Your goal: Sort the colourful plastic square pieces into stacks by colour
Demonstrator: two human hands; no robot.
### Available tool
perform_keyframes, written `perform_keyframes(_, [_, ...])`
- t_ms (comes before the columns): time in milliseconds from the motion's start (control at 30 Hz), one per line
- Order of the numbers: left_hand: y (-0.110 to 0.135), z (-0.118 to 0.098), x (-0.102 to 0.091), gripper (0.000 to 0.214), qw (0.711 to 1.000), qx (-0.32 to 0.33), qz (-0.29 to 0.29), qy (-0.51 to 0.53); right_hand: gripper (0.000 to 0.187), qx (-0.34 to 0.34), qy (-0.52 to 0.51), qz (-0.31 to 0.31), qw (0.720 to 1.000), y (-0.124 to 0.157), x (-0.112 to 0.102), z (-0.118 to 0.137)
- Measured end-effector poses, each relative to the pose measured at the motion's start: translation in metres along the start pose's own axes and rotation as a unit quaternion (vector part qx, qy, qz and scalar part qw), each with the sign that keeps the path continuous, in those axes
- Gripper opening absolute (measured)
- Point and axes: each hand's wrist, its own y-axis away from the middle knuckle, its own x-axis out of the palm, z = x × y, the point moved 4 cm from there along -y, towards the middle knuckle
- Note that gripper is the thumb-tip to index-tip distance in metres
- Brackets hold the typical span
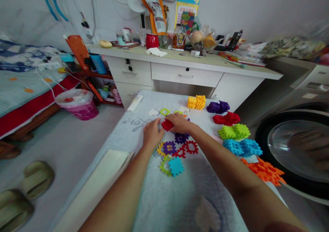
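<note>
At the middle of the table, my right hand (179,123) has its fingers closed on red plastic interlocking tiles (167,125). Just left of them is my left hand (152,134), its fingers curved and the thumb apart, with nothing visible in it. Close in front lie loose pieces: a purple window tile (169,147), a red square frame (191,147), a red triangular-patterned tile (180,151), a light blue tile (176,166) and a green frame (164,167). Dark purple tiles (181,137) lie partly under my right wrist. Another green frame (165,111) lies beyond the hands.
Along the table's right side run sorted piles: yellow (196,102), purple (218,107), red (226,118), green (234,131), blue (243,147) and orange tiles (264,170). A white box (135,103) lies at the far left corner. A washing machine (303,139) stands at right.
</note>
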Motion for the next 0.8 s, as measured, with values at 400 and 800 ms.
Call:
perform_keyframes(400, [-0.001,-0.002,-0.002,0.048,1.000,-0.008,0.008,0.002,0.049,0.044,0.025,-0.033,0.998,0.018,0.000,0.009])
perform_keyframes(800, [-0.002,0.000,-0.001,0.045,1.000,0.001,0.014,0.003,0.050,0.122,0.025,-0.056,0.991,0.053,-0.036,-0.028])
